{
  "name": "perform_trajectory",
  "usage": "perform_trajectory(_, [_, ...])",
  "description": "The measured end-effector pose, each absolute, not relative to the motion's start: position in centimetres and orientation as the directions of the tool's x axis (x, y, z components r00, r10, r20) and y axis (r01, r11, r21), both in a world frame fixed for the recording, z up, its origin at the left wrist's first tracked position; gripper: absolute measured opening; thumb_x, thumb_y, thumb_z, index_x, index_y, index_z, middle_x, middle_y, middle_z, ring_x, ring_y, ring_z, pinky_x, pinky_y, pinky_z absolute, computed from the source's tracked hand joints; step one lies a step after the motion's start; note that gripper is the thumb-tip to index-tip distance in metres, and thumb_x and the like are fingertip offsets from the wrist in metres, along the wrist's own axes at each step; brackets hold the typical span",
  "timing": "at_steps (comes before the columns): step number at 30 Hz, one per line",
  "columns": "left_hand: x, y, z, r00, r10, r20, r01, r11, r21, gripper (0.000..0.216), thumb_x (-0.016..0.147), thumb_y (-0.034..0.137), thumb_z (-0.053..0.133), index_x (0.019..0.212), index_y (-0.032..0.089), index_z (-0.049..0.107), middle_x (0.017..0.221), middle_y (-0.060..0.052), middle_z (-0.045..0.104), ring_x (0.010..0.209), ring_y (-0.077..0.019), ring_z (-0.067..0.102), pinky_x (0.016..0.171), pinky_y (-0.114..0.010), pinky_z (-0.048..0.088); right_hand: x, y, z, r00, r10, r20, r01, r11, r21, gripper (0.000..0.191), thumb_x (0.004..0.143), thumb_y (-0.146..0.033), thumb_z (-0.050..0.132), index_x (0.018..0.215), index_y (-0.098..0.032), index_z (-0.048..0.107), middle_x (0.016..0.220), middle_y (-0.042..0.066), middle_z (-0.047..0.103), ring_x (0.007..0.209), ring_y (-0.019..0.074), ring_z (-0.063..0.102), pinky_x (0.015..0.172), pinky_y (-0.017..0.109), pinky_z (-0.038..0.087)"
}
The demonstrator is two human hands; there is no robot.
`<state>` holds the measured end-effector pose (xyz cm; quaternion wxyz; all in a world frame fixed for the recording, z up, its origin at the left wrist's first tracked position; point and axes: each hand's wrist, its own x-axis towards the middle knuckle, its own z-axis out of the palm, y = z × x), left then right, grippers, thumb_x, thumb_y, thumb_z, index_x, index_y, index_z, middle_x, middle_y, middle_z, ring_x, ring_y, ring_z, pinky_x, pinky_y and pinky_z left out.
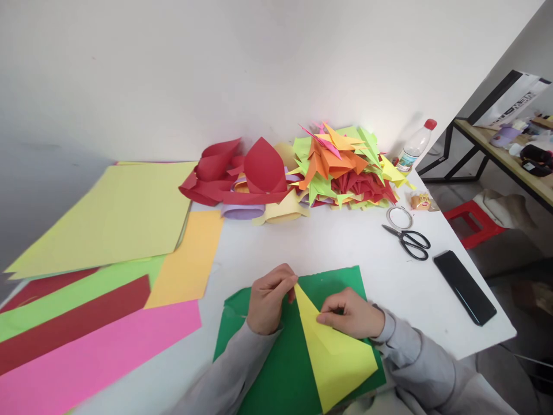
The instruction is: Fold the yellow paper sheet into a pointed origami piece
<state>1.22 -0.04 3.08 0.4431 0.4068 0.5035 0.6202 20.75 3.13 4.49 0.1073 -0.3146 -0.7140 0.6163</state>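
Observation:
A folded yellow paper (pixel 334 357) with a pointed far tip lies on a green sheet (pixel 276 369) at the near edge of the white table (pixel 328 242). My left hand (pixel 270 300) pinches the yellow paper's tip with closed fingers. My right hand (pixel 349 314) presses its fingers closed on the paper's right folded edge, just beside the left hand. Both forearms wear grey sleeves.
Large coloured sheets (pixel 108 276) are spread on the left. A heap of folded paper shapes (pixel 302 173) sits at the back, with a plastic bottle (pixel 415 147) beside it. Tape roll (pixel 400 218), scissors (pixel 410 241) and a black phone (pixel 464 287) lie on the right. A red stool (pixel 473 222) stands beyond the table.

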Motion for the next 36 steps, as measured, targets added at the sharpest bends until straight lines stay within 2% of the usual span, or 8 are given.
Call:
perform_trajectory(6, [1.2, -0.1, 3.2, -0.257, 0.966, -0.026, -0.209, -0.03, 0.977, 0.026, 0.078, 0.036, 0.069, 0.06, 0.018, 0.066, 0.066, 0.002, 0.054, 0.044, -0.0077, 0.046, 0.038, -0.022, 0.035, 20.8, 3.0, 4.5, -0.798, 0.555, -0.235, 0.311, 0.046, -0.949, 0.043, 0.083, -0.054, 0.058, 0.064, -0.015, 0.058, 0.054, -0.004, 0.047, 0.05, 0.0073, 0.036, 0.045, 0.021, 0.028])
perform_trajectory(10, [1.3, 0.0, 3.7, -0.255, 0.965, -0.054, -0.248, -0.011, 0.969, 0.03, 0.077, 0.038, 0.072, 0.057, 0.017, 0.063, 0.063, 0.002, 0.052, 0.043, -0.007, 0.045, 0.037, -0.021, 0.035, 20.7, 2.9, 4.4, -0.795, 0.564, -0.225, 0.304, 0.05, -0.951, 0.042, 0.084, -0.052, 0.058, 0.064, -0.016, 0.058, 0.054, -0.004, 0.047, 0.05, 0.0076, 0.037, 0.045, 0.021, 0.029])
perform_trajectory(14, [1.3, 0.0, 4.4, -0.209, 0.97, -0.12, -0.36, 0.038, 0.932, 0.032, 0.075, 0.043, 0.071, 0.06, 0.016, 0.065, 0.063, 0.002, 0.05, 0.041, -0.007, 0.045, 0.035, -0.021, 0.034, 20.7, 3.0, 4.5, -0.787, 0.572, -0.231, 0.291, 0.013, -0.957, 0.044, 0.084, -0.055, 0.059, 0.064, -0.016, 0.058, 0.054, -0.005, 0.046, 0.049, 0.0072, 0.035, 0.045, 0.021, 0.027])
perform_trajectory(22, [1.5, 0.1, 5.1, -0.174, 0.964, -0.201, -0.439, 0.107, 0.892, 0.031, 0.07, 0.039, 0.076, 0.057, 0.015, 0.061, 0.059, 0.004, 0.049, 0.038, -0.0058, 0.045, 0.035, -0.02, 0.031, 20.7, 3.1, 5.0, -0.771, 0.592, -0.235, 0.279, -0.018, -0.96, 0.045, 0.083, -0.056, 0.06, 0.063, -0.016, 0.054, 0.054, -0.005, 0.044, 0.049, 0.0068, 0.034, 0.044, 0.021, 0.026])
perform_trajectory(28, [1.6, 0.2, 5.0, -0.177, 0.946, -0.27, -0.451, 0.166, 0.877, 0.037, 0.078, 0.051, 0.064, 0.067, 0.015, 0.064, 0.047, 0.003, 0.046, 0.039, -0.0096, 0.043, 0.034, -0.02, 0.033, 20.6, 3.0, 5.0, -0.743, 0.625, -0.24, 0.286, -0.029, -0.958, 0.045, 0.081, -0.055, 0.061, 0.06, -0.016, 0.053, 0.053, -0.006, 0.042, 0.049, 0.0064, 0.031, 0.045, 0.022, 0.026])
perform_trajectory(36, [1.7, 0.1, 5.1, -0.156, 0.968, -0.195, -0.422, 0.113, 0.899, 0.026, 0.07, 0.036, 0.073, 0.061, 0.015, 0.061, 0.062, 0.002, 0.05, 0.041, -0.0076, 0.046, 0.034, -0.021, 0.034, 20.6, 3.1, 4.9, -0.732, 0.637, -0.242, 0.288, -0.032, -0.957, 0.045, 0.082, -0.056, 0.061, 0.061, -0.017, 0.052, 0.051, -0.006, 0.042, 0.048, 0.0063, 0.031, 0.045, 0.021, 0.026])
